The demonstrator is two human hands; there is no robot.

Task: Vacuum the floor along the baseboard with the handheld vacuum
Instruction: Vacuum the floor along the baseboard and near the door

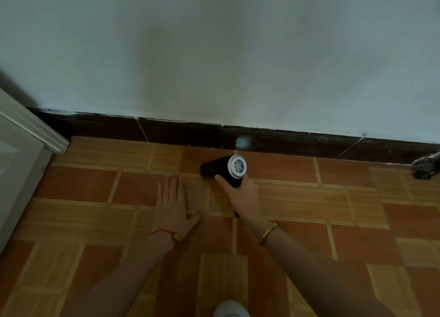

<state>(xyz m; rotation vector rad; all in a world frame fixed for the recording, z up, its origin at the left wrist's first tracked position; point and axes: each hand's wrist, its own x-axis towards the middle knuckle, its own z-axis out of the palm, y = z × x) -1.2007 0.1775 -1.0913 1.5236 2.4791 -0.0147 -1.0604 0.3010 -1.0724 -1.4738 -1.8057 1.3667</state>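
A small black handheld vacuum (222, 169) with a round white grille at its back end lies low over the orange tiled floor (297, 197), its nozzle pointing left, just in front of the dark brown baseboard (181, 133). My right hand (240, 196) grips its handle from below. My left hand (175, 203) rests flat on the floor with fingers spread, to the left of the vacuum and apart from it. A red string bracelet is on the left wrist, a yellow band on the right.
A white door frame (31, 131) stands at the left where the baseboard ends. A grey object on small wheels (426, 167) sits against the baseboard at the far right. A pale wall (214, 50) rises above. A white shoe tip (231, 309) shows at the bottom edge.
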